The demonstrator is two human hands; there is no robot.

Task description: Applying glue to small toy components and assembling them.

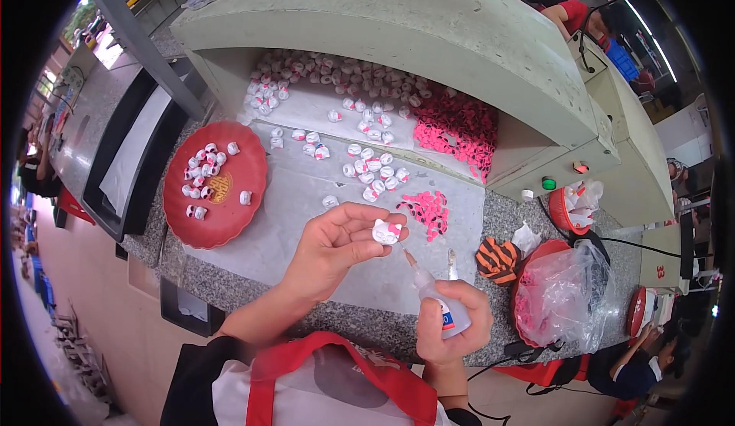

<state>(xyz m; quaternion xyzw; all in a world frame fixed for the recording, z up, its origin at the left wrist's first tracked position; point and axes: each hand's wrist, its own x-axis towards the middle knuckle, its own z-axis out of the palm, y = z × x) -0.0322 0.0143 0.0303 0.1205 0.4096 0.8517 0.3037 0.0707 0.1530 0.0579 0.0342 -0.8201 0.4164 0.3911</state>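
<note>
Between the thumb and fingers of my left hand point(337, 241) is a small white cat-head figurine point(387, 232) with pink markings. My right hand point(459, 320) is wrapped round a translucent glue bottle point(442, 307), whose thin nozzle points up toward the figurine, close to it. Beyond my hands, small pink pieces point(426, 213) lie in a loose heap on the white paper point(306, 196). More white cat heads point(375, 169) stand in small groups on the paper. At the left, a red scalloped plate point(253, 158) holds several heads with dark and pink parts.
A grey-green metal booth point(398, 20) arches over the bench, with many heads and a large pink pile point(455, 131) inside. To the right are an orange-and-black striped cloth point(498, 261), a red tray with a clear plastic bag point(570, 292), and a small red basket point(563, 210). Other people sit nearby.
</note>
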